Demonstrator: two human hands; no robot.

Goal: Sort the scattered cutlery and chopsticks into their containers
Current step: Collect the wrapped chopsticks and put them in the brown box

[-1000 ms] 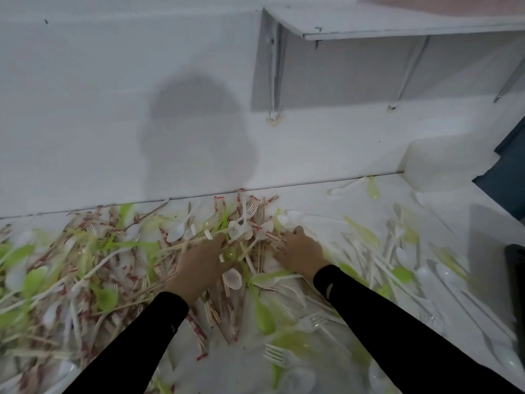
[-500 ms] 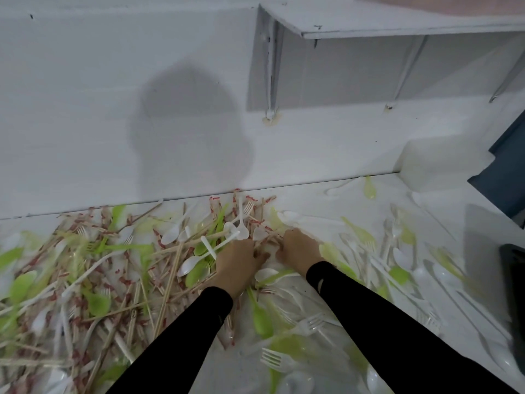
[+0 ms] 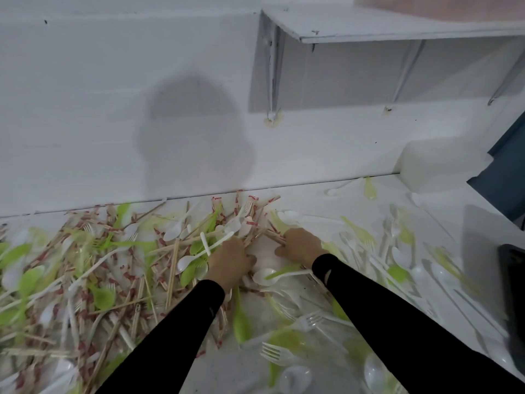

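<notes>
— Step in hand?
— Gathered chopsticks [image 3: 270,236] mid-heap on the bench [image 3: 312,200]: pinched some in the right hand [image 3: 301,247]; dug in with the left hand [image 3: 230,263], grip impossible to tell.
— Next?
— Likely called for lifting them free of tangled spoons [image 3: 264,275].

Bare pale wood shows on the chopsticks [image 3: 173,268], many of them in thin paper wrappers [image 3: 237,199] printed red. The white spoons [image 3: 184,263] are glossy plastic, and so are the green spoons [image 3: 240,322], slightly translucent. The clear plastic forks [image 3: 274,352] glint. The table [image 3: 312,200] is smooth and white with a faint sheen, the wall [image 3: 85,109] painted matt. The black sleeves [image 3: 176,336] are soft, matt cloth. The container [image 3: 437,166] looks like frosted plastic.
</notes>
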